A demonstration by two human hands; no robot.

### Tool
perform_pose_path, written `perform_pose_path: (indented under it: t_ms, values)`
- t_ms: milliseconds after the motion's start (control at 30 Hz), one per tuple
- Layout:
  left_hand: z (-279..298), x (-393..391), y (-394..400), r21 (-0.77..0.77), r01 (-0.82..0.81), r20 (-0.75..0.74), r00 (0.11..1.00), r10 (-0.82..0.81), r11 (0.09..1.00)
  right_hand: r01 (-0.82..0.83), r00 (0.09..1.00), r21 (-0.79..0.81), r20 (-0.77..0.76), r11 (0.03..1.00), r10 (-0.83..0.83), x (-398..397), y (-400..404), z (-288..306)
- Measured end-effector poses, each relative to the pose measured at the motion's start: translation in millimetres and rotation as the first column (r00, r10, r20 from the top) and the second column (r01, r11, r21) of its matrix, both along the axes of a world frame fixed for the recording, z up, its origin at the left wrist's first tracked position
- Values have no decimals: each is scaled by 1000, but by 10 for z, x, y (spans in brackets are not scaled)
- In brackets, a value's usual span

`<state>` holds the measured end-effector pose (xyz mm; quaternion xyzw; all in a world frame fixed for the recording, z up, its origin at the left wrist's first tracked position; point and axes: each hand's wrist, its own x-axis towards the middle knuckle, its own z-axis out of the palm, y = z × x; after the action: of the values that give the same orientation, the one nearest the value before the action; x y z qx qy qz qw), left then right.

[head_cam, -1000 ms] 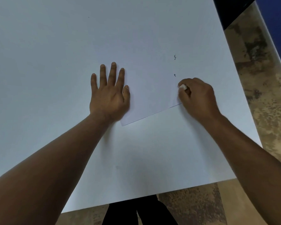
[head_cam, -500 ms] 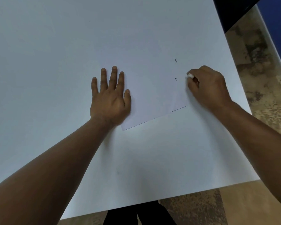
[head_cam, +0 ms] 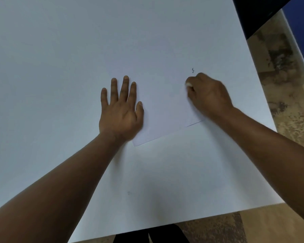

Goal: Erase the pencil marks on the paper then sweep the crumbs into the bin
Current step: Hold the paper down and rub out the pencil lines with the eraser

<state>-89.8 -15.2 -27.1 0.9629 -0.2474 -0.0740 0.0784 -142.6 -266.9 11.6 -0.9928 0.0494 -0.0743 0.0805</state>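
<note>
The paper (head_cam: pixel 162 109), a thin white rectangular sheet with crisp straight edges, is lying flat on the smooth matte white worktop (head_cam: pixel 60 50), turned at an angle to the worktop's edges. The left hand (head_cam: pixel 120 109) is lying palm down with fingers straight and slightly spread, pressing on the left margin of the paper, its heel covering the sheet's near left corner region. The right hand (head_cam: pixel 207 95) is curling its fingers around a small white eraser (head_cam: pixel 188 84), of which only a rounded tip is showing, and is holding that tip against the right part of the paper; the hand is slightly blurred. One short dark squiggly pencil mark (head_cam: pixel 193 70) is sitting on the paper just beyond the eraser. Right of the paper, past the worktop's edge, mottled brown floor (head_cam: pixel 279 67) with a worn, patchy texture is showing.
</note>
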Motion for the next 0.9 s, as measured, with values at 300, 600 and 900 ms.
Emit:
perform_pose_path:
  t_ms: [300,600,900]
  values:
    - [-9,15,6,18,0,4,1000,0,1000,-123,992,253,16,960,123,233,564,16]
    - [-29,15,7,-20,4,11,1000,-4,1000,-183,955,149,-208,972,212,-106,-106,157]
    - [-18,21,9,-53,3,-17,1000,-4,999,-2,990,397,-127,918,57,81,124,310]
